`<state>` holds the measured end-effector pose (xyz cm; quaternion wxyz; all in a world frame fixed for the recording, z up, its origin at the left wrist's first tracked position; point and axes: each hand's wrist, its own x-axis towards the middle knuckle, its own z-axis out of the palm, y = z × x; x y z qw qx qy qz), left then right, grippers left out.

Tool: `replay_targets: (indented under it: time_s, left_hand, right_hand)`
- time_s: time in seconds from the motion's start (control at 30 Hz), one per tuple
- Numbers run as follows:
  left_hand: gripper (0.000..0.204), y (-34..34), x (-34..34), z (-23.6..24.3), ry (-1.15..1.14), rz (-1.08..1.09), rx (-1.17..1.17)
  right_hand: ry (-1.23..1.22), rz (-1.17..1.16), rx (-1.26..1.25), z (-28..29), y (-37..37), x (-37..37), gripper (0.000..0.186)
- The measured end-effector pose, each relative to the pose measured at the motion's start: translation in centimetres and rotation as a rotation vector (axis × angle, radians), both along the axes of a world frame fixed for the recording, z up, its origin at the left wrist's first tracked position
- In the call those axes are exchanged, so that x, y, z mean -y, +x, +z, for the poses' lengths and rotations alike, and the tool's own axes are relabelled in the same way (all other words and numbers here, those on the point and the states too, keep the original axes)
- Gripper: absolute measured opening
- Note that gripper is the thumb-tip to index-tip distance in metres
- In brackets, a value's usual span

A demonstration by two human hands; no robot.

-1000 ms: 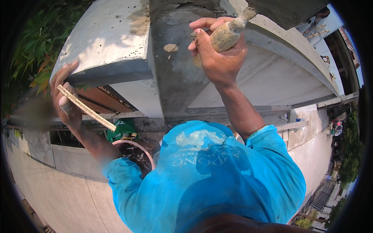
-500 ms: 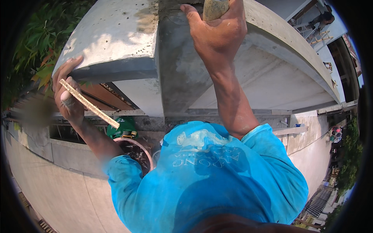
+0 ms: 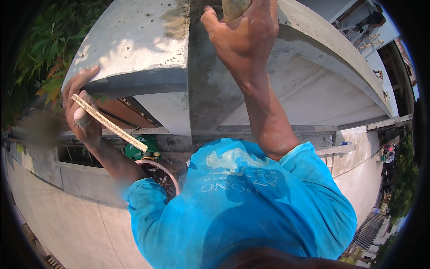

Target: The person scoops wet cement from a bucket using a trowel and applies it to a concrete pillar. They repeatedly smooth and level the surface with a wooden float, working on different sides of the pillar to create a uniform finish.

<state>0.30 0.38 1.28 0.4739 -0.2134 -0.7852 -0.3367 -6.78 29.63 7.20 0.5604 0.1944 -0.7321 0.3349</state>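
My left hand (image 3: 83, 107) is at the left corner of a plastered concrete block (image 3: 134, 45), its fingers curled over the corner. It also holds a thin strip of board (image 3: 109, 123) with a pale, grainy edge, which slants down to the right. At the top of the view, my right hand (image 3: 246, 40) is closed round a worn, rounded tool handle (image 3: 235, 9). The rest of that tool is out of view. Close to it lies a darker, damp-looking grey plaster face (image 3: 208, 85) beside the block's corner edge.
Below my left forearm stand a pinkish tub (image 3: 172, 175) and a green bag or cloth (image 3: 145, 145). Leafy branches (image 3: 45, 54) hang at the far left. A long concrete beam (image 3: 331, 49) curves off to the right. At the upper right, a person (image 3: 371, 20) is near a ladder.
My right hand has shifted slightly left with the handle. The board strip in my left hand has moved a little right and down. The whole view has shifted slightly.
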Motion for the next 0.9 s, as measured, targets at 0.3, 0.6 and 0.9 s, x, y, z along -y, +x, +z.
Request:
replay_targets:
  time_s: [0.3,0.6,0.9]
  left_hand:
    - [0.075,0.4,0.0,0.4,-0.038,0.028,0.022]
    - [0.076,-0.1,0.2,0.3,-0.049,-0.044,-0.037]
    - [0.088,0.6,-0.2,0.8,-0.044,0.027,0.082]
  right_hand:
    - [-0.007,-0.042,-0.066,0.4,0.6,-1.2,0.046]
    - [0.044,-0.032,0.049,0.5,0.6,-0.8,0.045]
    - [0.008,-0.038,-0.028,0.4,0.2,0.1,0.041]
